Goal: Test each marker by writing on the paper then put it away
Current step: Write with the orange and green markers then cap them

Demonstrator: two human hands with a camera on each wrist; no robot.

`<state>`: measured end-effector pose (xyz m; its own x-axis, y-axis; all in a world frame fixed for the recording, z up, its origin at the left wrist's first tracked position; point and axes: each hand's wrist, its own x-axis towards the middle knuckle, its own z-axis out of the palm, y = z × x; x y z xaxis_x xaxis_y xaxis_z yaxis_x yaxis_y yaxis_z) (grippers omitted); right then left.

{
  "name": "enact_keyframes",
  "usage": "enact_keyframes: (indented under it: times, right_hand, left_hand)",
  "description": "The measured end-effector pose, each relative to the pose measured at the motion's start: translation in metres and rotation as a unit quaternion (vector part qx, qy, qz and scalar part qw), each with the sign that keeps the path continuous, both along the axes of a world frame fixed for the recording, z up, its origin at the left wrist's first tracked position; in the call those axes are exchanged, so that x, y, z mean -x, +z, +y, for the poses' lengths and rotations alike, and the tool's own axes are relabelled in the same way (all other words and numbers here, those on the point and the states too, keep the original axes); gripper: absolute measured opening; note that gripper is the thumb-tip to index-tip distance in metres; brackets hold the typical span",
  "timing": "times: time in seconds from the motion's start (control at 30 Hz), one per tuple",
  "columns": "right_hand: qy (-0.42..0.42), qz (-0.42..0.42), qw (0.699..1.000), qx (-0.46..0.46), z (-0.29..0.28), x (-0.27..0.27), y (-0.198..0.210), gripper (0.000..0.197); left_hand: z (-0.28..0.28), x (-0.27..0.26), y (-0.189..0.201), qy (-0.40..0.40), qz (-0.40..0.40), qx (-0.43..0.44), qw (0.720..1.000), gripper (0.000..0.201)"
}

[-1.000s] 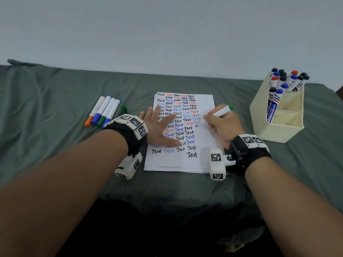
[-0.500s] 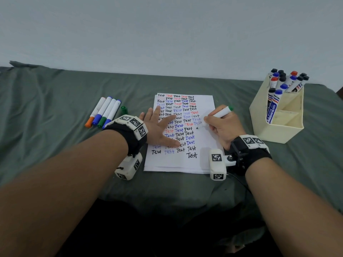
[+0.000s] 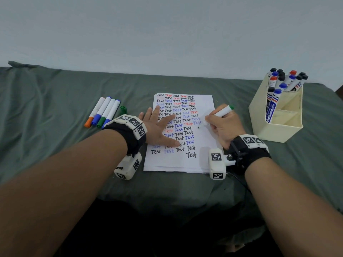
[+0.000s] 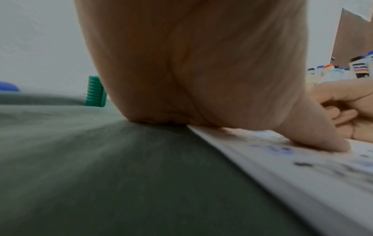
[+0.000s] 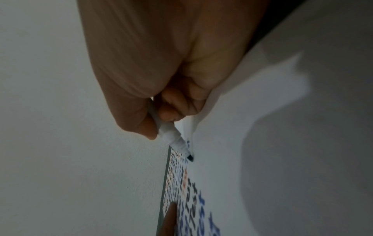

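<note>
A white paper point(image 3: 204, 156) covered with rows of the word "Test" lies on the green cloth. My left hand point(image 3: 159, 127) lies flat on its left half, fingers spread, thumb point(image 4: 315, 137) pressing the sheet. My right hand point(image 3: 222, 125) pinches an uncapped white marker with a green end point(image 3: 221, 113); its dark tip point(image 5: 190, 158) touches the paper to the right of the written rows. The marker's green cap point(image 3: 123, 109) lies on the cloth left of the paper and shows too in the left wrist view point(image 4: 95, 91). Several capped markers point(image 3: 104, 112) lie side by side further left.
A cream plastic organiser point(image 3: 276, 127) stands at the right, its back compartment filled with several capped whiteboard markers point(image 3: 285, 80). A pale wall rises behind the cloth-covered surface point(image 3: 46, 145). The surface's front edge runs just below my wrists.
The marker tip has shifted slightly down and to the right on the paper. My left hand has stayed in place.
</note>
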<state>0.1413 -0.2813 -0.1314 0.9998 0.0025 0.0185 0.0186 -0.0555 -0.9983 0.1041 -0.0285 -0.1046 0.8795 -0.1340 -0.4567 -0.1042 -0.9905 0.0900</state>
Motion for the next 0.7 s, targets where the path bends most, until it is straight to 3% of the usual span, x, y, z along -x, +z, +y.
enact_keyframes:
  times: [0.33, 0.7]
  right_hand:
    - [-0.026, 0.002, 1.0, -0.012, -0.0014, -0.0009, -0.0022, 0.023]
    - [-0.012, 0.01, 1.0, -0.024, -0.001, 0.0022, 0.0008, 0.029]
  left_hand:
    - [0.0, -0.0009, -0.0012, -0.003, 0.003, -0.005, 1.0, 0.132]
    - [0.0015, -0.0024, -0.0024, -0.006, 0.006, -0.012, 1.0, 0.121]
